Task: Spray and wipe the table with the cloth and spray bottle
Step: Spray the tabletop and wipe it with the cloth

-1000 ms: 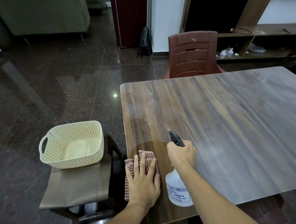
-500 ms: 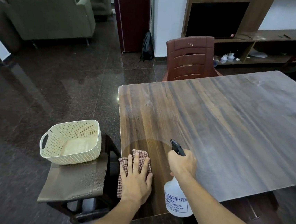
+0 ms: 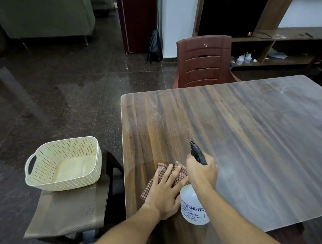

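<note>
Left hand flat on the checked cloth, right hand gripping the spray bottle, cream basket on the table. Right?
One slip: the head view shows the cream basket on a seat beside the table. The left hand lies flat on the checked cloth; the right hand grips the spray bottle.

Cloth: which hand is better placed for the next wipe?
Left, probably. The left hand lies flat on the cloth on the table; the right hand is busy gripping the spray bottle.
</note>
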